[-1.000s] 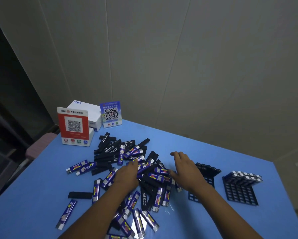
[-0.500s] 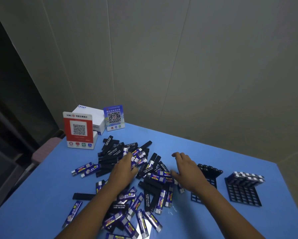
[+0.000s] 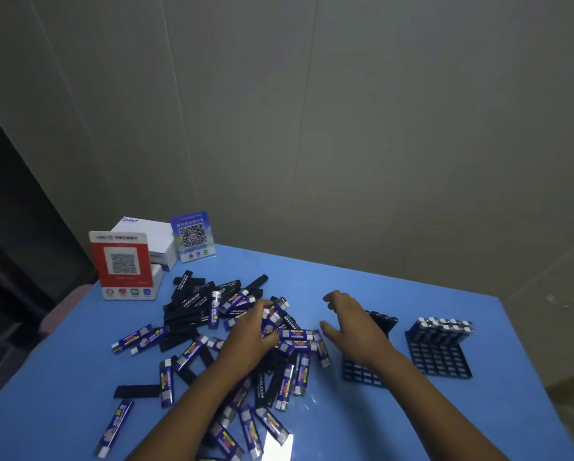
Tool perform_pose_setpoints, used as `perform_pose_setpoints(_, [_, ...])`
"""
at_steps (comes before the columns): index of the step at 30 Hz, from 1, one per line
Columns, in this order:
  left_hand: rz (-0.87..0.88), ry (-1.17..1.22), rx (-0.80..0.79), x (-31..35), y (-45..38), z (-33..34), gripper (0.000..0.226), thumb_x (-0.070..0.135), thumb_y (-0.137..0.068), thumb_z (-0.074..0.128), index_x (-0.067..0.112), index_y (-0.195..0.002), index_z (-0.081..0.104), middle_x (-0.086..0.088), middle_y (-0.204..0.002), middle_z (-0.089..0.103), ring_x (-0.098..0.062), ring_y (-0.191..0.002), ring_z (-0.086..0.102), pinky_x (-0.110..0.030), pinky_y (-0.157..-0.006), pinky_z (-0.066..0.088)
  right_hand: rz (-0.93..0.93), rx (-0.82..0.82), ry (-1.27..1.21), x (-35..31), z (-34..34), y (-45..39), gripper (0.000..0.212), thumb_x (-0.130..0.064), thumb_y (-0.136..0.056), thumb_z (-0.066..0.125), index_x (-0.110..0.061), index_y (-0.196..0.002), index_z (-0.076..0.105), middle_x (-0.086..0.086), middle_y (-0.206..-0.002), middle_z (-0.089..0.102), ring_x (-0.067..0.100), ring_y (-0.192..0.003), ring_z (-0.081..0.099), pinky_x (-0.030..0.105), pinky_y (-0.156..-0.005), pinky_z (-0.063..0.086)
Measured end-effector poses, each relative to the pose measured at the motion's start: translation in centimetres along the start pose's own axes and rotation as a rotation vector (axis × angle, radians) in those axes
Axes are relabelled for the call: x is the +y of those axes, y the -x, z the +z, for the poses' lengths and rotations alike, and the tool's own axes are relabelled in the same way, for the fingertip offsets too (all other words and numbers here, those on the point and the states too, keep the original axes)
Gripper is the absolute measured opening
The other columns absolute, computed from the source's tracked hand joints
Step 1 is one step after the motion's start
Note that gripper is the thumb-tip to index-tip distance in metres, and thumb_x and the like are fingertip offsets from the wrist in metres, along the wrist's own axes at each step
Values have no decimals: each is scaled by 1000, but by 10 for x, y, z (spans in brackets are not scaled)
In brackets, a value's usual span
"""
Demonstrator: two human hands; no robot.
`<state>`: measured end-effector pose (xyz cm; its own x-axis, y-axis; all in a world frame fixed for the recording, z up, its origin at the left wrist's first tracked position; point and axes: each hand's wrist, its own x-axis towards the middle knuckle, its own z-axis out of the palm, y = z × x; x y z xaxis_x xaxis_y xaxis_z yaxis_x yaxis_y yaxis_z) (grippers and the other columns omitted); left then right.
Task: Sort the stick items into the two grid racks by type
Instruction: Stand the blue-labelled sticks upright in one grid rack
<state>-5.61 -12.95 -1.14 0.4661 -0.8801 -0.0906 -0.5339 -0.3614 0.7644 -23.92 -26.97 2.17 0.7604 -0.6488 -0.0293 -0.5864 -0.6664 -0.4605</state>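
The left hand (image 3: 249,341) now curls its grip around blue-labelled sticks (image 3: 274,316) in the pile; the right hand (image 3: 352,324) lifts off it, fingers bent.

I see a dim, cool-toned room; the grey wall (image 3: 378,128) falls darker toward the top corners. A bright white glare patch sits on the blue table (image 3: 395,294) at its near edge. The red QR sign (image 3: 122,261), at the table's far left corner, is smeared by motion blur, its code unreadable. Wide-angle distortion bends the table's edges and wall seams.
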Motion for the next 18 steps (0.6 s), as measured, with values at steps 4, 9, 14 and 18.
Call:
perform_pose_setpoints(4, [59,15,-41,28,5,24,51,17,-85,65,42,-120,38,15,-87,55,4,-70,54,-16,-61,41,23,8,-130,19,-17,14,35,-32,-98,59,-22,-130,45,-5,-122,52,9,-106,52,29,-90,48])
perform_pose_setpoints(9, [80,58,-65,64,7,63,55,15,-81,65,37,-127,43,13,-93,59,2,-76,56,-19,-66,40,42,22,-300,49,-37,32,20,-24,-97,62,-24,-115,55,-8,-107,60,7,-94,60,24,-83,50])
perform_pose_setpoints(14, [75,39,-105,102,9,108,59,15,-81,60,36,-133,41,10,-92,59,-4,-75,55,-24,-67,45,73,-1,-497,84,-63,56,5,-22,-97,63,-24,-101,62,-4,-92,69,15,-85,65,32,-79,56])
perform_pose_setpoints(18, [79,-2,-128,127,14,144,63,15,-81,62,35,-136,38,11,-90,55,-2,-72,54,-17,-60,39,88,1,-558,109,-79,73,5,-23,-97,63,-20,-101,66,-1,-93,70,17,-85,65,14,-55,47])
